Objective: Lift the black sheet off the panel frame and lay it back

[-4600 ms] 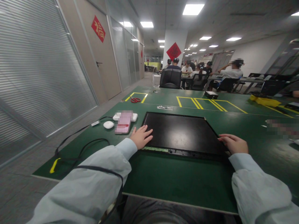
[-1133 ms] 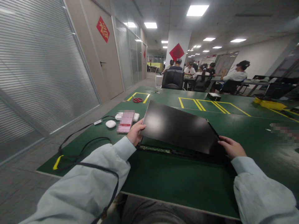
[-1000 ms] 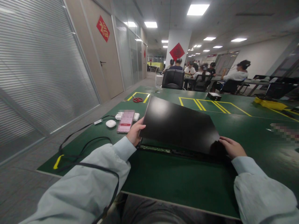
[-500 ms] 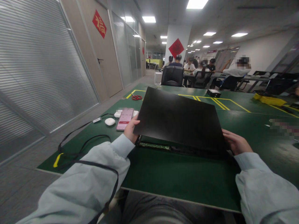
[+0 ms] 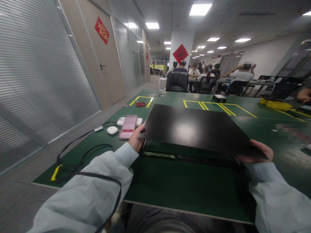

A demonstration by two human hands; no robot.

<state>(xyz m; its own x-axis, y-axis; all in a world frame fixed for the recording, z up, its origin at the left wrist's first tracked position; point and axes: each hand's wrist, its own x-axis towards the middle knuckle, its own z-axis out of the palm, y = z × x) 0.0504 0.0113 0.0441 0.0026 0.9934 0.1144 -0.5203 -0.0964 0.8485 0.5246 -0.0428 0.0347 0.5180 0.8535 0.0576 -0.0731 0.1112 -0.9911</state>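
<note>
A thin, black, glossy screen panel (image 5: 191,127) is held above the table, tilted and with a bright reflection on its face. My left hand (image 5: 136,137) is closed on its left edge, thumb on top. At the right edge my right hand (image 5: 262,151) grips it, the fingers partly hidden beneath. Below the panel's near edge, a narrow strip of green circuit board (image 5: 159,155) shows at the left. Beside that strip runs a dark bar (image 5: 201,160), whose kind I cannot make out. The panel hides whatever lies behind these parts.
On the green table (image 5: 189,191), a phone (image 5: 128,126) and a white rounded object (image 5: 112,130) lie left of the panel. Red-handled scissors (image 5: 140,104), a black box (image 5: 219,98) and a yellow item (image 5: 275,104) are farther back. A black strap (image 5: 102,175) crosses my left sleeve.
The panel has tipped flatter, its far edge lowering and its right side shifting to the right. My right hand has moved outward with it and remains closed on the edge.
</note>
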